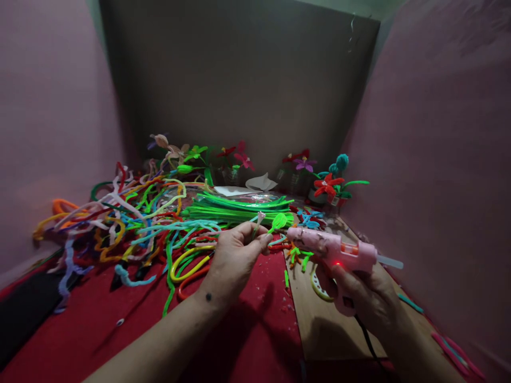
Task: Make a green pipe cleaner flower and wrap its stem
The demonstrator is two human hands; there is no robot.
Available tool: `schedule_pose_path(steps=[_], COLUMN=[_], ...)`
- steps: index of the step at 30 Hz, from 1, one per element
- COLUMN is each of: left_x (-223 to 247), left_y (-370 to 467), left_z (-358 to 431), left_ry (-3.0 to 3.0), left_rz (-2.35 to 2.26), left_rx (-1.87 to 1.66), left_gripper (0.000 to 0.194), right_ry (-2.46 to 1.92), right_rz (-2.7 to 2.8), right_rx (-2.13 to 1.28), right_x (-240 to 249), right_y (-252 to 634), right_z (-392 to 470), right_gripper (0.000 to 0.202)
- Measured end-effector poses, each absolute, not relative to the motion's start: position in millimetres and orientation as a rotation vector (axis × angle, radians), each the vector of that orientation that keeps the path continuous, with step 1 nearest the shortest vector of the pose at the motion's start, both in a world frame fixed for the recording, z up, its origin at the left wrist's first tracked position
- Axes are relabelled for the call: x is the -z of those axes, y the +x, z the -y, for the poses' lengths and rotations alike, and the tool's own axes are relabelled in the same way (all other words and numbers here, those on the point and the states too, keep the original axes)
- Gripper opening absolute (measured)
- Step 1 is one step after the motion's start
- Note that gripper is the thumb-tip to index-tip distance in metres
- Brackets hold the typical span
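Between the thumb and fingers of my left hand (239,255) is a bright green pipe-cleaner leaf (278,222). A pale pink-tipped stem (260,218) also sticks up from the same hand. My right hand (367,292) is wrapped round the handle of a pink glue gun (319,243), which has a red light glowing on it. Out of the gun's back end pokes a clear glue stick (390,261). The gun's nozzle points left and is close to the leaf; whether they touch is hard to tell.
A tangle of coloured pipe cleaners (128,213) covers the left side of the red cloth (159,340). Behind my hands lies a bundle of green pipe cleaners (239,207). Pipe-cleaner flowers (328,185) stand along the back. At right is a wooden board (335,335) with scraps; walls enclose both sides.
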State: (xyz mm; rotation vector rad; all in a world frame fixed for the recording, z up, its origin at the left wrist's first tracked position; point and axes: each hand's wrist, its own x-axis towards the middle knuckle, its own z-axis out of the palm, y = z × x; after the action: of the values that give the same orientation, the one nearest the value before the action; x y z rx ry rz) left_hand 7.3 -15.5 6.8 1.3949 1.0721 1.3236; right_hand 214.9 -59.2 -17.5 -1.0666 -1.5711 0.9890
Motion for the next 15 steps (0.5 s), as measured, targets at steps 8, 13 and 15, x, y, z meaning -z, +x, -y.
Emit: schedule_pose_path(steps=[8, 13, 15], left_x=[-8.2, -7.5, -7.2], left_y=[9.1, 9.0, 9.0], left_z=[16.1, 15.5, 15.5], left_ry=[1.408, 1.43, 1.429], left_rz=[-1.117, -1.11, -1.118], left_rx=[-1.335, -1.325, -1.323], left_gripper=[0.008, 0.01, 0.01], right_ry=[-1.083, -1.113, -1.115], right_rz=[1.517, 1.496, 1.493], right_rx=[-0.97, -1.031, -1.028], right_x=[16.3, 11.5, 10.5], right_y=[216.5, 211.9, 210.5], right_z=[61.9, 66.4, 66.6], right_gripper=[0.027, 0.024, 0.025])
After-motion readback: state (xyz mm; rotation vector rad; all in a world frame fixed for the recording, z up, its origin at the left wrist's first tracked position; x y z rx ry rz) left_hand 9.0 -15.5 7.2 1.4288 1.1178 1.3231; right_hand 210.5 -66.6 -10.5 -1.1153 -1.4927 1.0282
